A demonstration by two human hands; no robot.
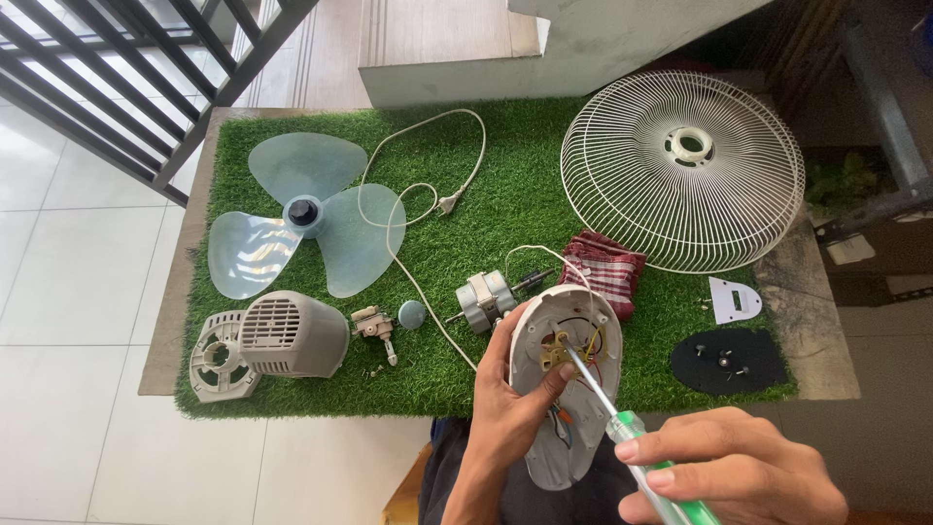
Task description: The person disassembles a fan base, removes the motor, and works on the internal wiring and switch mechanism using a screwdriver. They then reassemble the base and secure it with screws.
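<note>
My left hand [505, 413] grips a white oval fan base housing [564, 389] from its left side, open side up, with wires and a brass part inside. My right hand [729, 476] holds a green-handled screwdriver [637, 442] whose metal shaft runs up-left, the tip resting on the brass part in the housing. Just beyond the housing lies the fan motor [486, 299], its white cord [428, 185] looping back to a plug.
On a green turf mat [505, 175] lie a pale blue fan blade [306, 219], a grey motor cover [292, 335], a round vented ring [216, 358], a wire guard [685, 165], a red checked cloth [607, 267], a white bracket [734, 299] and a black plate with screws [729, 362].
</note>
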